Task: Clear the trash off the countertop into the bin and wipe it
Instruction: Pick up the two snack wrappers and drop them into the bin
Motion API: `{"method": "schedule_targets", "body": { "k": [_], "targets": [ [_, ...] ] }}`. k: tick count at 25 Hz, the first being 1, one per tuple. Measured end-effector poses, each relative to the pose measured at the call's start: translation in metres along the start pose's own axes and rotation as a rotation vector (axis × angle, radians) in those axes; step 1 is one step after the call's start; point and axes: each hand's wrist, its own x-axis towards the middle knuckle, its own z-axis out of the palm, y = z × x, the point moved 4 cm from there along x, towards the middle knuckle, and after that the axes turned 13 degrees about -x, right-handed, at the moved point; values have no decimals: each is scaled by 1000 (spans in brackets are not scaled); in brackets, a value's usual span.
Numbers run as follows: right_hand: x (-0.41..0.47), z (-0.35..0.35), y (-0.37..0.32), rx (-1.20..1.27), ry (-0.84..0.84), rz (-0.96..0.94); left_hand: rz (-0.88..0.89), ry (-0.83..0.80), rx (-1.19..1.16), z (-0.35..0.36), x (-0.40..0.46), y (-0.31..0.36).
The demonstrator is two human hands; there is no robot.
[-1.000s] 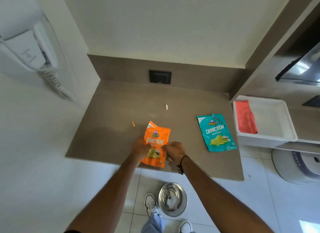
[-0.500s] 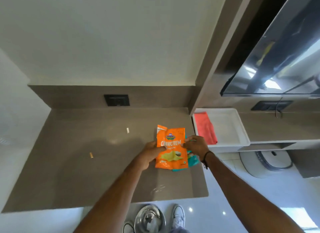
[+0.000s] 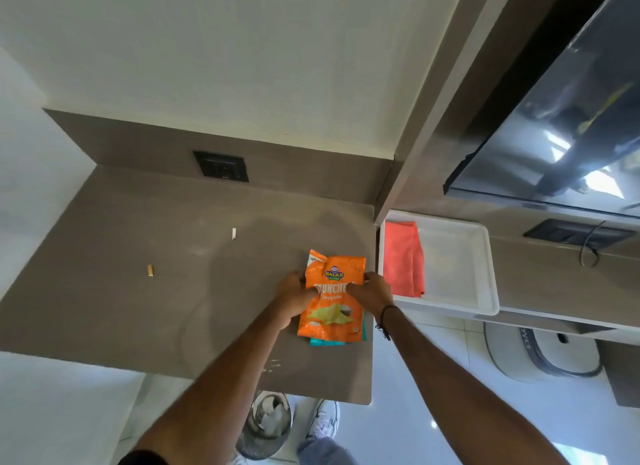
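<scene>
The orange packet, pinched by both hands' grips over the teal packet, may slide off it when lifted toward the bin.

Left of the hands the countertop lies open, broken only by two small butts, well apart. Just right of them a white tray with a red cloth blocks the way. Beyond, the backsplash closes it.

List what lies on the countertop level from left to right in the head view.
Tan stub → white stub → left hand → orange chip packet → right hand → red cloth in the white tray.
</scene>
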Motion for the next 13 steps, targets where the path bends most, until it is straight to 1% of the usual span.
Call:
{"method": "schedule_targets", "body": {
  "k": [2,5,8,10,13],
  "targets": [
    [-6,1,4,93,-123,15,-122,-110,-128,3,-9,-5],
    [-33,-4,11,146,-275,-7,-156,-223,-34,-3,-32,-10],
    [-69,-1,19,29,-420,-59,-169,-374,173,-17,-65,-20],
    [-97,13,21,-53,-494,-77,-201,-466,242,-38,-92,-32],
    [-138,48,16,-163,-487,-120,-209,-532,338,-78,-134,-56]
  ]
}}
